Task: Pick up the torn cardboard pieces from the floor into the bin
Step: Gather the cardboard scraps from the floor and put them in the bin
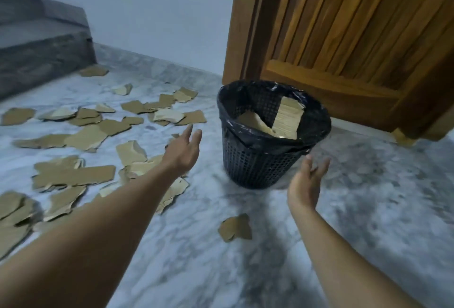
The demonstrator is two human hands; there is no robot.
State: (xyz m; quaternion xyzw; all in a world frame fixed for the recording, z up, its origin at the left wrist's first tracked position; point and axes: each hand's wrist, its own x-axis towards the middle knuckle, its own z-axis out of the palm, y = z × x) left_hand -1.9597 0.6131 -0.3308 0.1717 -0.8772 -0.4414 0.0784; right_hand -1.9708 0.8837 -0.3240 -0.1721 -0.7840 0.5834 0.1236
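A black mesh bin (260,160) lined with a black bag stands on the marble floor, with cardboard pieces (282,121) inside it. Several torn brown cardboard pieces (73,175) lie scattered over the floor to the bin's left. One single piece (235,227) lies in front of the bin. My left hand (183,149) reaches out left of the bin with fingers straight, holding nothing. My right hand (305,182) hovers at the bin's lower right, fingers spread and empty.
A wooden door (356,37) stands right behind the bin. A grey sofa (36,44) sits at the far left against the pale wall. Bare marble floor (380,209) stretches to the right and in front.
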